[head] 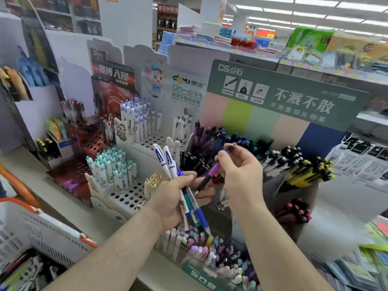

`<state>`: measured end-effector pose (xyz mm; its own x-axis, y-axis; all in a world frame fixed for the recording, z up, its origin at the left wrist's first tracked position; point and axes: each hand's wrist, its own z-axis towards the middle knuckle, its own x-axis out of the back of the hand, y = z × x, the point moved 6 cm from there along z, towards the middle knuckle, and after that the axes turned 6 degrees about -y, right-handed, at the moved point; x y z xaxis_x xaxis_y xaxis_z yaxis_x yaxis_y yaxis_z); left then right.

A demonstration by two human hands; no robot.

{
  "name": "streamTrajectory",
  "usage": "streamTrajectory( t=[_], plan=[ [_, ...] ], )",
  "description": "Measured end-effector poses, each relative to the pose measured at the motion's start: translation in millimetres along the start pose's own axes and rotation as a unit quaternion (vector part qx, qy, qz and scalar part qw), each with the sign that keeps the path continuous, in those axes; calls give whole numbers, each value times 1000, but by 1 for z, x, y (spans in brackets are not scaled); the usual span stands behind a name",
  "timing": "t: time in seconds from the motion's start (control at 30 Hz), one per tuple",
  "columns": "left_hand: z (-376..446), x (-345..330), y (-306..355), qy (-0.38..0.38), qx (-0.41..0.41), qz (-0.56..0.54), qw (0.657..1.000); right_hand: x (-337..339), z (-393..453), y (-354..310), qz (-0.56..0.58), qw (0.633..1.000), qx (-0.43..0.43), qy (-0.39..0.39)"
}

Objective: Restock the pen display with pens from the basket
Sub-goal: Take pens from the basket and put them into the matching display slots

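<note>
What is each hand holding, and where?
Left hand grips a bunch of pens around their middles; right hand pinches a purple pen near its upper end.

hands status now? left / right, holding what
Left hand: closed around a bundle of pens, white and blue ones among them.
Right hand: pinching a single purple pen above the tiered pen display.

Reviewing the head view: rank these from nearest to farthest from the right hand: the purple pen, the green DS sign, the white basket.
From the right hand:
1. purple pen, pinched in its fingers.
2. green DS sign, above and behind.
3. white basket, far lower left.
</note>
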<state>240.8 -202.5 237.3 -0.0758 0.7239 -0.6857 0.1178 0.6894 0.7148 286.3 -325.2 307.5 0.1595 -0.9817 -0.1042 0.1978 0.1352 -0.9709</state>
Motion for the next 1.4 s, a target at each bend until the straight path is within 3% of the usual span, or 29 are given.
streamTrajectory(
  t=[0.17, 0.3, 0.43, 0.67, 0.97, 1.2, 1.4],
  plan=[
    [5, 5, -1, 41, -19, 9, 999, 42, -3, -16, 93, 987, 64, 110],
    [5, -11, -10, -23, 17, 23, 999, 49, -7, -10, 66, 987, 69, 131],
    [7, -23, -7, -72, -7, 14, 997, 47, -9, -7, 67, 989, 52, 125],
    [16, -17, 6, -65, -46, -29, 996, 52, 3, -10, 49, 987, -11, 153],
    [27, -17, 37, -87, -75, -153, 981, 24, 35, -29, 59, 994, -11, 90],
    [37, -6, 47, -70, -65, -94, 991, 22, 72, -69, -148, 952, 202, 177],
    [41, 3, 52, -71, -58, -40, 995, -11, 106, -64, -333, 911, 211, 119]
  ],
)
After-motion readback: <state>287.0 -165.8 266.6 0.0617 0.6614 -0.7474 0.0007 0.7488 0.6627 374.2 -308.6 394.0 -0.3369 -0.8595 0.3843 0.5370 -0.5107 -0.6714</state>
